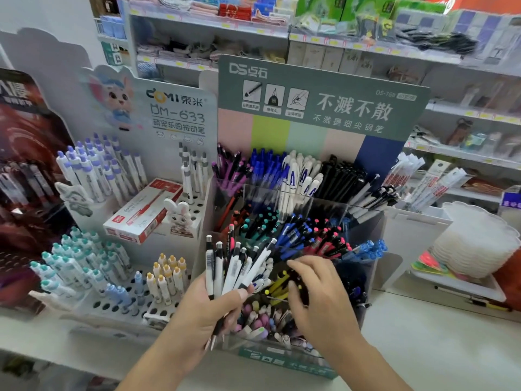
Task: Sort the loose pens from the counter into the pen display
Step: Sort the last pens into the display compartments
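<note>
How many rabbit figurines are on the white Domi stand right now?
1. The rabbit figurine stands on the Domi stand, right of the red-and-white pen box. A grey cat-like cutout sits left; others may be hidden behind pens.

White counter [423, 334], pen display [296, 359], white peg-hole pen stand [112, 303]

White store shelves [352, 49] are standing behind, carrying packaged goods and yellow price tags. A pale wall [42, 12] is showing at upper left.
</note>
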